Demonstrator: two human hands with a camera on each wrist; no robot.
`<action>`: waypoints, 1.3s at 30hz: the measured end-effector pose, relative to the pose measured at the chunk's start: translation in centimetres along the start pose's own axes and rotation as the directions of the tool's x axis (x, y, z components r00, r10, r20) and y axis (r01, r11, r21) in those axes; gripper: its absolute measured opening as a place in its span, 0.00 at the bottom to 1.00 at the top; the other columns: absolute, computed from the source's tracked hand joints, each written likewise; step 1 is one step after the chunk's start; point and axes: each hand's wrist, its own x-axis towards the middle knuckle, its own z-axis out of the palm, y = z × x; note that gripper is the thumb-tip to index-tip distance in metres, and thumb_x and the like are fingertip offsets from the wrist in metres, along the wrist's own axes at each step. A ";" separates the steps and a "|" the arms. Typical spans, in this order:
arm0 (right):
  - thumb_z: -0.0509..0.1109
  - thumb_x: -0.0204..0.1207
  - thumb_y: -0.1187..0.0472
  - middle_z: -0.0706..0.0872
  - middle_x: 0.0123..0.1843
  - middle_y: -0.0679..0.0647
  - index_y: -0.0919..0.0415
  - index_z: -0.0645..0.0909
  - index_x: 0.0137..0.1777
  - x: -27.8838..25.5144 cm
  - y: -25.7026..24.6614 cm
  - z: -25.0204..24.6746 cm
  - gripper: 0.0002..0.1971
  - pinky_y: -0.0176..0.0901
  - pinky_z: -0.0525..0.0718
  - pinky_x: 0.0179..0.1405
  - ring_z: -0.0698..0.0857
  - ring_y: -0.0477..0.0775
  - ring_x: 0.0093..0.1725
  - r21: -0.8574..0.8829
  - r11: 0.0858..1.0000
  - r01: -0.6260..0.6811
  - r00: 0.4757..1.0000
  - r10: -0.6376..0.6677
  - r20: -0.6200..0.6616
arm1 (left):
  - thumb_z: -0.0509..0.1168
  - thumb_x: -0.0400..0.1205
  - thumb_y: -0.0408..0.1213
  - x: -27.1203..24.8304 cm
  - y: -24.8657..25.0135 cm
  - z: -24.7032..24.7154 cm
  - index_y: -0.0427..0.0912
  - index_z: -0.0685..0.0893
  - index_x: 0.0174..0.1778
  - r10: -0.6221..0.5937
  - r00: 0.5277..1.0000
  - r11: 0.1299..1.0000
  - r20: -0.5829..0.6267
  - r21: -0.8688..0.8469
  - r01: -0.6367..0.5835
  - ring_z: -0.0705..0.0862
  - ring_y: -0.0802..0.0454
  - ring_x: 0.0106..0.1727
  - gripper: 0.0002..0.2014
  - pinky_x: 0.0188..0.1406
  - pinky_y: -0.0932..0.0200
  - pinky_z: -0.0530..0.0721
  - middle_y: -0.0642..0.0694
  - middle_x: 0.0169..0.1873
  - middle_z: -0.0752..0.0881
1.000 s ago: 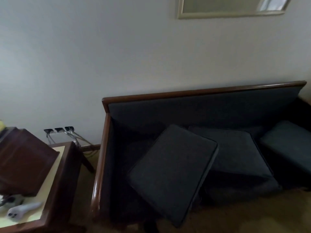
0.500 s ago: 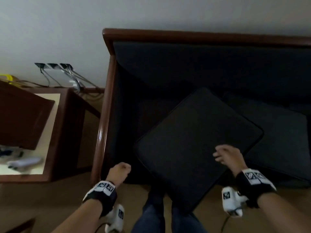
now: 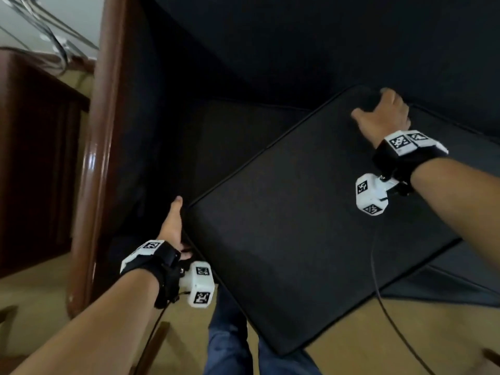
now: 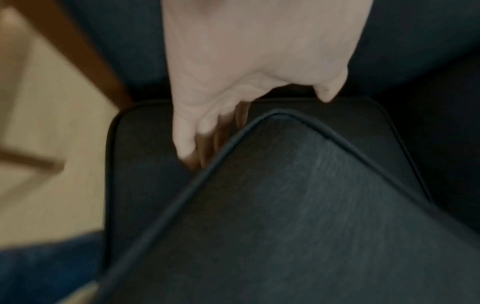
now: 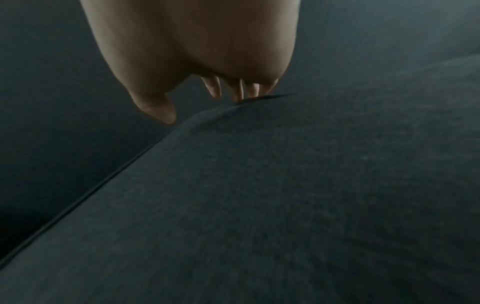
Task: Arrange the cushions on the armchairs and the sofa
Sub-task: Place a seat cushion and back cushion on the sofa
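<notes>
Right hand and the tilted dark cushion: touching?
Touching. In the head view the right hand curls over the far corner of the tilted cushion; the right wrist view shows its fingertips going behind that edge.

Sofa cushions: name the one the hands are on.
The skewed front cushion, overhanging the seat edge; left hand and right hand grasp opposite corners. The cushion behind lies untouched.

Dim room, deep shadows, glare on wood rail (image 3: pixel 90 163), motion-blurred wrist views, wide-angle distortion

Dark square cushion (image 3: pixel 311 217) (piped edges) lies askew on the sofa (image 3: pixel 270 63).
</notes>
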 end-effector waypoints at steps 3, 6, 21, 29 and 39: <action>0.66 0.78 0.41 0.66 0.84 0.62 0.61 0.60 0.84 1.5 0.6 0.4 0.40 0.61 0.61 0.81 0.65 0.68 0.83 -0.040 0.997 -0.069 0.997 0.071 0.044 | 0.68 0.70 0.74 0.1 0.5 0.5 0.43 0.88 0.64 -0.012 0.983 0.989 0.186 -0.140 0.039 0.86 0.34 0.61 0.40 0.62 0.37 0.82 0.35 0.59 0.90; 0.66 0.76 0.39 0.65 0.85 0.60 0.58 0.61 0.84 1.6 0.9 -0.1 0.40 0.62 0.60 0.81 0.64 0.67 0.83 -0.047 0.996 -0.077 0.993 0.081 0.082 | 0.71 0.73 0.65 -0.2 1.0 1.1 0.41 0.90 0.61 -0.012 0.983 0.994 0.181 -0.107 0.032 0.87 0.34 0.61 0.32 0.69 0.36 0.79 0.35 0.58 0.91; 0.71 0.74 0.41 0.70 0.80 0.58 0.62 0.67 0.80 -8.7 5.7 -9.9 0.40 0.60 0.63 0.79 0.65 0.62 0.81 0.443 0.868 -0.224 0.953 0.290 -0.086 | 0.63 0.80 0.57 -15.1 2.0 0.1 0.54 0.83 0.48 0.394 0.918 0.903 -0.047 -0.167 -0.396 0.80 0.53 0.42 0.12 0.41 0.57 0.74 0.54 0.37 0.85; 0.72 0.54 0.31 0.80 0.63 0.54 0.52 0.71 0.58 -15.6 8.5 -15.1 0.36 0.63 0.78 0.71 0.80 0.58 0.64 0.854 0.448 -0.266 0.901 0.430 0.055 | 0.56 0.88 0.49 -27.0 2.1 -0.3 0.46 0.85 0.31 0.607 0.794 0.754 -0.042 -0.287 -0.591 0.78 0.63 0.13 0.23 0.10 0.74 0.69 0.57 0.13 0.81; 0.74 0.68 0.44 0.82 0.54 0.50 0.49 0.71 0.48 -20.9 8.7 -17.0 0.17 0.61 0.83 0.69 0.84 0.55 0.59 0.974 0.163 -0.159 0.887 0.457 0.069 | 0.53 0.89 0.48 -35.1 7.5 -0.5 0.48 0.89 0.22 0.824 0.567 0.523 -0.008 -0.373 -0.766 0.82 0.64 0.18 0.31 0.18 0.74 0.73 0.58 0.17 0.83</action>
